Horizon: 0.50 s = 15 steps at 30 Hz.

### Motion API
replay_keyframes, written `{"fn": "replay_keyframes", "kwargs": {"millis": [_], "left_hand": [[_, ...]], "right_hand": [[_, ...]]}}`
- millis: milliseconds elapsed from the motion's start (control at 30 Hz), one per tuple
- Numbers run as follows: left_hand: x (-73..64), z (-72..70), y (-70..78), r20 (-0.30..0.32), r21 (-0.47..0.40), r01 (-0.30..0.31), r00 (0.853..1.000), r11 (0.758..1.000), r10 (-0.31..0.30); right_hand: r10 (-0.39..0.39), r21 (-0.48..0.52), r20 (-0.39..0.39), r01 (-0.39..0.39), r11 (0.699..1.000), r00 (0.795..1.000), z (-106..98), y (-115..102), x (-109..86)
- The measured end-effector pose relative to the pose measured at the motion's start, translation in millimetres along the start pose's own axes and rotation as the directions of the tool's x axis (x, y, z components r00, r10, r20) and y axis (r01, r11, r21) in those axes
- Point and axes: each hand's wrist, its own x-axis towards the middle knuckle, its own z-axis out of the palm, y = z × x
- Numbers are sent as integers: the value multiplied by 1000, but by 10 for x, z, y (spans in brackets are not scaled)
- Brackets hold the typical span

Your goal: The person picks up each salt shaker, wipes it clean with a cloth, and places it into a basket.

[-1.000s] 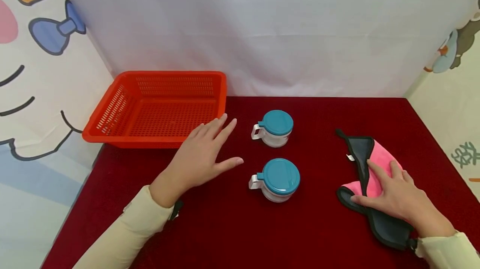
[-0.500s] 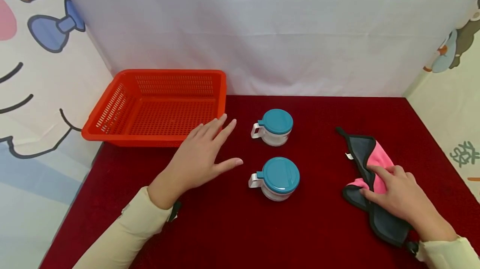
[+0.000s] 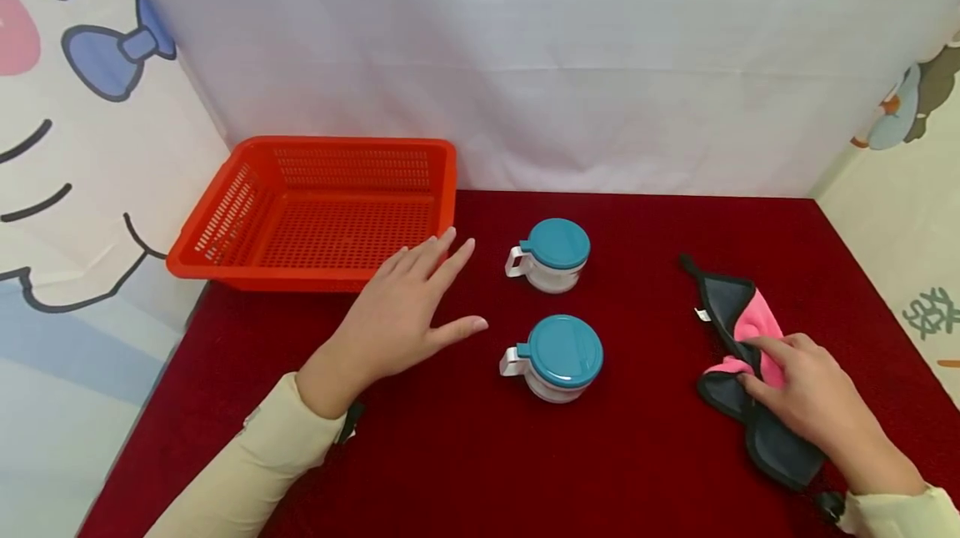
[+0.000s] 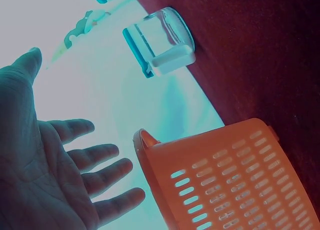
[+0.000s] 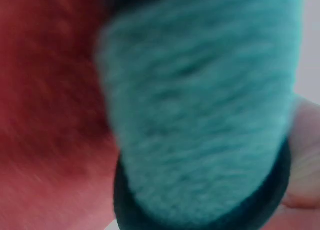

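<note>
At the right of the head view, my right hand [image 3: 821, 392] pinches a pink and dark grey cleaning cloth [image 3: 783, 448] between thumb and fingers. The cloth has black edging, a hanging loop and a white tag, and it bunches up on the table. In the right wrist view the cloth [image 5: 200, 115] fills the middle and hides most of the hand. My left hand [image 3: 390, 317] hovers with spread fingers beside the basket's front right corner, holding nothing. Two lidded jars with teal tops and white handles, a far jar [image 3: 553, 258] and a near jar [image 3: 561, 359], stand between my hands.
A red-orange plastic basket [image 3: 300, 275] with slotted walls sits at the back left. Dark red cloth covers the table [image 3: 637, 455]. A white curtain [image 3: 637, 62] closes off the back, and printed sheets hang on both sides.
My right hand's fingers have drawn together on the cleaning cloth, gathering it into folds and pulling it slightly to the right. The left hand, jars and basket stay put.
</note>
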Motion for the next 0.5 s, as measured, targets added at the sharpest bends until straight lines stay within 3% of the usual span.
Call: {"fn": "replay_keyframes", "kwargs": {"millis": [267, 500], "left_hand": [[-25, -18, 27, -27, -31, -17, 1000, 999, 16], [-25, -16, 83, -24, -77, -17, 1000, 997, 16]], "right_hand": [[-52, -9, -172, 51, 999, 984, -200, -63, 12], [-19, 18, -247, 24, 1000, 969, -392, -168, 75]]}}
